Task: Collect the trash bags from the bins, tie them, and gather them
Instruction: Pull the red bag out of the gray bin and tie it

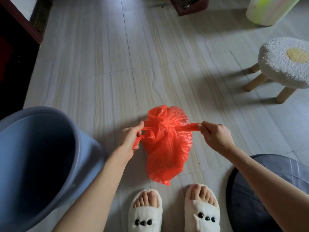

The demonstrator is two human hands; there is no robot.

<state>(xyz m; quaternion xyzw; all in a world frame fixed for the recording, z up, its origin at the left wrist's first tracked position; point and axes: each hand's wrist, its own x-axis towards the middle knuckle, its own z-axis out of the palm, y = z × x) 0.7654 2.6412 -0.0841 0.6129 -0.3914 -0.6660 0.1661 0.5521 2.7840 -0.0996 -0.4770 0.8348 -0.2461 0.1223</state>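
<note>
red bag (167,148), both hands — left hand (133,138), right hand (215,134) — pinching handles

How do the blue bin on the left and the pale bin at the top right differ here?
The blue bin fills the near left corner, beside the left arm; the pale bin stands far off at the top right. The blue bin shows a dark, unlined inside; the pale bin's inside is out of view. The blue bin is one plain colour; the pale bin has a yellow-green patch. Both stand on the tiled floor.

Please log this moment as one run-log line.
step: tying | left hand: pinches bag handle | right hand: pinches other handle | red bag: knot cinching | blue bin: empty
</note>
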